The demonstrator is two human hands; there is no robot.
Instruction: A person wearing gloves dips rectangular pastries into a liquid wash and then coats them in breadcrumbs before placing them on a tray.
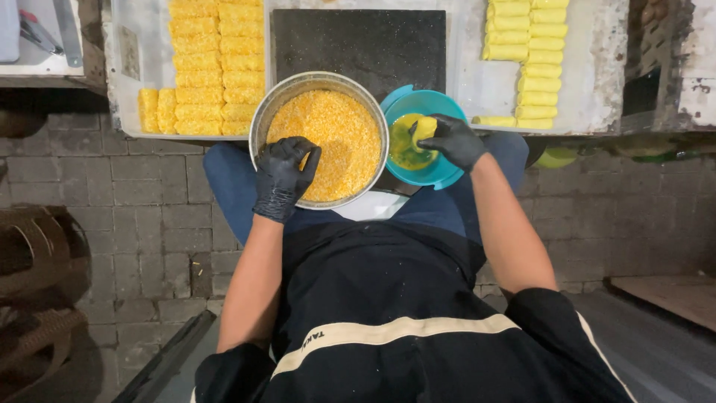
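Below, left hand (283, 175) in crumb bowl (261, 112), right hand (455, 140) gripping roll (424, 128) over teal bowl (440, 101)

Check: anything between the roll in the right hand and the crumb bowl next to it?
Nothing visible. The right hand holds the pale roll over the teal bowl of yellow liquid; the metal crumb bowl sits directly beside it, rims nearly touching. The left hand rests in the crumbs at the near side.
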